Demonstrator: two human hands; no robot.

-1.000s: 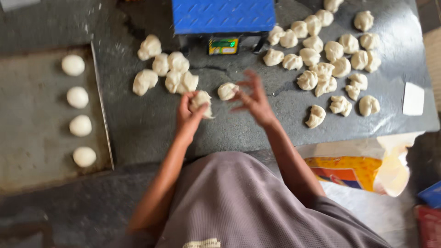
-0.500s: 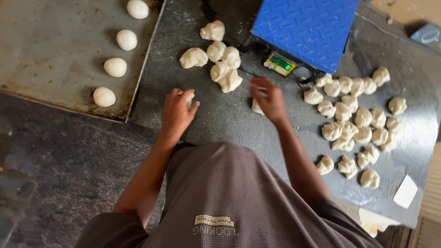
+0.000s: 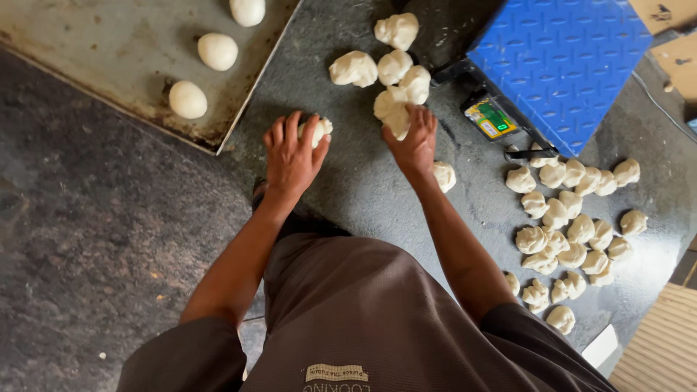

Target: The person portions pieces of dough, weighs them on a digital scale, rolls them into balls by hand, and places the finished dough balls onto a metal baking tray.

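My left hand [image 3: 292, 151] lies palm down over a small dough piece [image 3: 322, 128] on the dark stone counter [image 3: 102, 239], fingers curled round it. My right hand [image 3: 414, 142] reaches forward and closes on a rough dough lump [image 3: 390, 110] at the near edge of a small heap of lumps [image 3: 396, 67]. One more dough piece [image 3: 444, 176] rests on the counter just right of my right wrist.
A worn metal tray [image 3: 109, 51] at the upper left carries three smooth dough balls [image 3: 188, 99]. A blue platform scale [image 3: 563, 62] with a small display [image 3: 491, 119] stands at the upper right. Several rough dough pieces [image 3: 573, 225] lie at the right.
The view has swung left and closer. My right hand has left the piece by its wrist and reached forward onto a lump in the heap. My left hand stays over its piece.
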